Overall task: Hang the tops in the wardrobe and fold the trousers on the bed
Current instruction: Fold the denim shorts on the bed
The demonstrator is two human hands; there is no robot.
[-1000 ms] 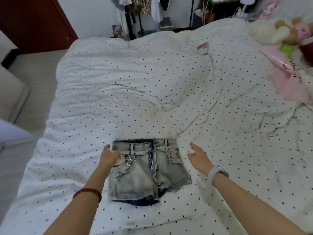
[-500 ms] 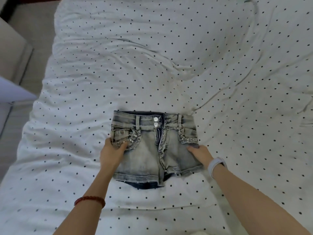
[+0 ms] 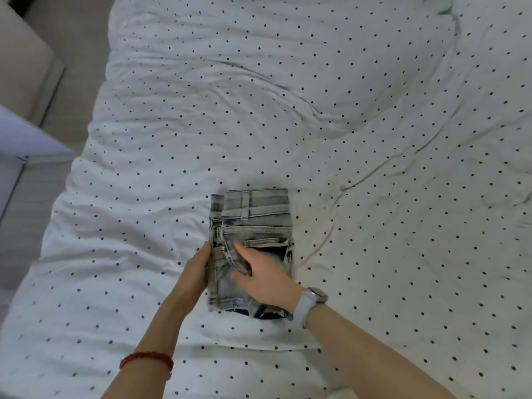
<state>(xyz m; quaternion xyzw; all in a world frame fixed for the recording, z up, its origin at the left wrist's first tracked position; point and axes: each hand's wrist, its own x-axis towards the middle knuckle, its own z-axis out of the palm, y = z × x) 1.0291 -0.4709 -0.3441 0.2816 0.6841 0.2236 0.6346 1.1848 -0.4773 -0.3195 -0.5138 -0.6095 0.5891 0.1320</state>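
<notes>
The shorts (image 3: pixel 250 249) are lying at the centre of the frame on the bed (image 3: pixel 374 139), folded in half lengthwise, waistband toward the top of the frame and a back pocket facing up. The left hand (image 3: pixel 195 269) is resting against the left edge of the shorts, fingers running along that edge; whether they are pinching the denim cannot be told. The right hand (image 3: pixel 264 276) is lying flat on the lower half of the shorts, fingers extended and slightly spread, pressing the upper layer down. A white watch (image 3: pixel 312 300) is sitting on the right wrist. A red bracelet (image 3: pixel 146 359) is sitting on the left wrist, at lower left of the frame.
</notes>
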